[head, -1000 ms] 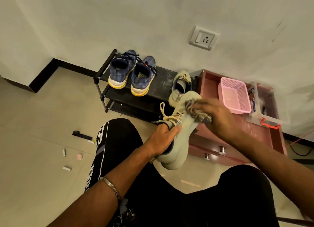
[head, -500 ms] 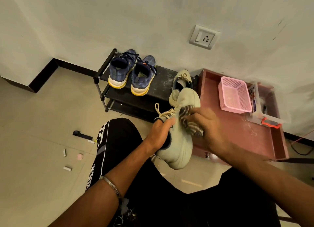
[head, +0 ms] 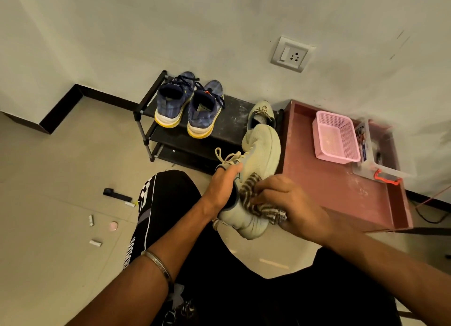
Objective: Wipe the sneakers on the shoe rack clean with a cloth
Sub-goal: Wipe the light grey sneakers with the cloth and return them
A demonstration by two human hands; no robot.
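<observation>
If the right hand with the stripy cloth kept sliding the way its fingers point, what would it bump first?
Probably the left hand. The right hand presses the striped cloth on the pale sneaker, fingers pointing left toward the collar that the left hand grips. Depth is hard to judge.

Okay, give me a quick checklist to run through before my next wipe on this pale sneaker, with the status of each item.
1. Pale sneaker held firmly: ok, left hand grips it at the collar.
2. Striped cloth in hand: ok, right hand holds it bunched against the shoe's side.
3. Cloth touching the shoe: ok.
4. Toe area wiped clean: cannot tell.
5. Matching pale sneaker on the shoe rack waiting: ok.
6. Blue sneakers upright on the rack: ok; whether wiped, cannot tell.
</observation>
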